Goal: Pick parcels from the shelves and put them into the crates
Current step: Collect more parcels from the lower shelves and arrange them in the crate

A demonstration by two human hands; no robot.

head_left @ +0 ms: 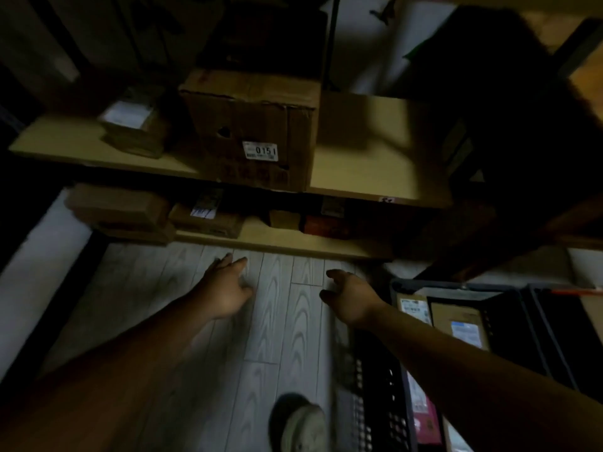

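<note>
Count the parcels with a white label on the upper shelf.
2: a large box at the middle and a small parcel to its left. Dark areas at the right may hide more.

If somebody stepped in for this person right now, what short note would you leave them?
Left hand and right hand: both open and empty, reaching toward the bottom shelf.
Parcels waiting: big box labelled 0151 on the upper shelf, small boxes on the bottom one.
Done: the crate on the right already holds labelled parcels.
Left: keep picking from the shelves.
</note>
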